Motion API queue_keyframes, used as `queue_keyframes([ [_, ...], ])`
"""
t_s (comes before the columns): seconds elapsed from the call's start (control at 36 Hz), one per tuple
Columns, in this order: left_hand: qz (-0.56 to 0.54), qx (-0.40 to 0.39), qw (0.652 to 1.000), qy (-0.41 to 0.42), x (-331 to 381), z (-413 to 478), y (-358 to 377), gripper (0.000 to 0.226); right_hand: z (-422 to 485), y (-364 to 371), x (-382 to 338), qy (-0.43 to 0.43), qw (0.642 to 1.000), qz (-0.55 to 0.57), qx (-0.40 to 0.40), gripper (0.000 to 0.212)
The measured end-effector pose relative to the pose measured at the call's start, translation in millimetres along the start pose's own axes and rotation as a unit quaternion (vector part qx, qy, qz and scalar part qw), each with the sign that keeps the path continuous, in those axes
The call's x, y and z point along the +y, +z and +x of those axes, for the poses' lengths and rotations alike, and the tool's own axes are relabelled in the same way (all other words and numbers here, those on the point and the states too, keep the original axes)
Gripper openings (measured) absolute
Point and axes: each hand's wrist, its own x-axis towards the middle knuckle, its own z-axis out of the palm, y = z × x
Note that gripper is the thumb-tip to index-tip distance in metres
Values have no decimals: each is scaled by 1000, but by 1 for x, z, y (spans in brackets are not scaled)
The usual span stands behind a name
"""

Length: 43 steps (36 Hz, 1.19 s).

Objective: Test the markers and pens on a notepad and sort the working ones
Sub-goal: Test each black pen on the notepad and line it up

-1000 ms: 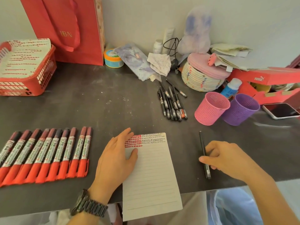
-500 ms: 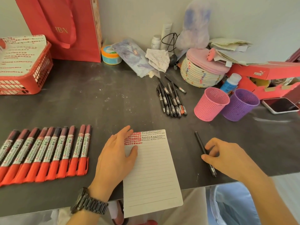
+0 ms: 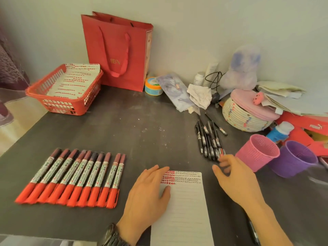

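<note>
A lined notepad [image 3: 184, 210] lies at the table's front edge, with red and black test marks along its top. My left hand [image 3: 147, 194] rests flat on its left side. My right hand [image 3: 236, 180] is stretched forward over the table with loose fingers that hold nothing, its fingertips close to the near end of a pile of black pens [image 3: 209, 139]. One black pen [image 3: 253, 233] lies on the table under my right forearm. Several red markers [image 3: 74, 176] lie in a row at the left.
A pink cup [image 3: 257, 153] and a purple cup [image 3: 294, 160] stand right of the pens. A red basket [image 3: 58, 102] holding marked paper sits at the back left beside a red bag [image 3: 120, 50]. Clutter and a woven basket [image 3: 246, 116] fill the back right.
My right hand let go of the black pen, which now lies on the table, and reached forward to the pen pile. The camera tilted up and to the left.
</note>
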Motion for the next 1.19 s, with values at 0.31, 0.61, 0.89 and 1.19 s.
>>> queue_keyframes([
  [0.31,36,-16,999,23,-7,2,3,46,94,18,-38,52,995,-90,4,31],
  [0.61,41,-14,999,28,-7,2,3,46,107,27,-48,67,982,-176,-28,41],
  [0.89,44,-12,999,28,-8,2,4,46,106,28,-49,64,976,-207,-28,47],
  [1.19,45,-20,998,26,-7,2,3,45,101,22,-50,80,981,-178,-19,40],
])
